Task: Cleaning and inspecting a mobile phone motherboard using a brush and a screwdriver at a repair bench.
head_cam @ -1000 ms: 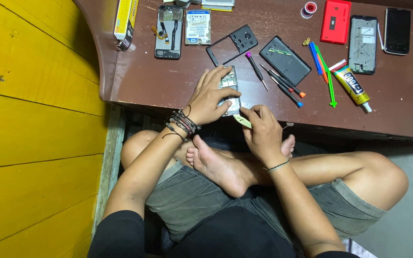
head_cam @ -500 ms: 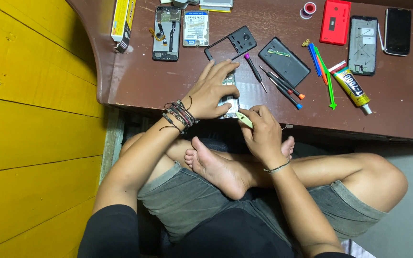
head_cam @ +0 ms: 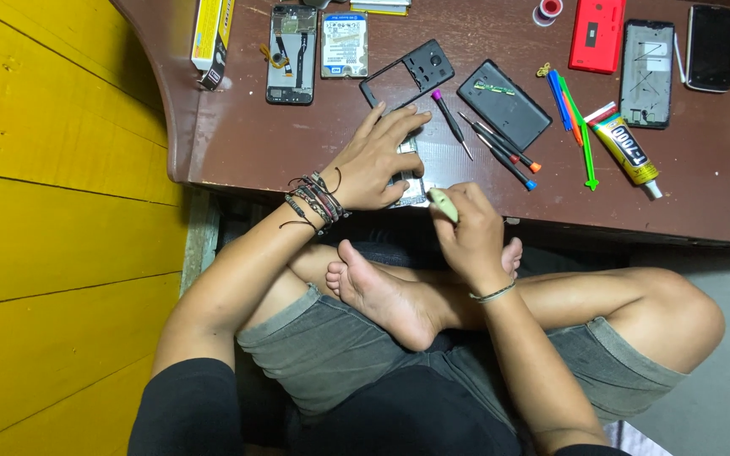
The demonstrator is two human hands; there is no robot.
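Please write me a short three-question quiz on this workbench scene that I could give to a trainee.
1. True or false: the left hand lies flat on a small opened device at the near edge of the brown table.
2. What does the right hand grip?
A. the glue tube
B. a pale-handled tool
C. the red phone cover
3. Fill in: the purple-capped screwdriver lies between the black phone frame and the black ____ cover.

Key: 1 true; 2 B; 3 back.
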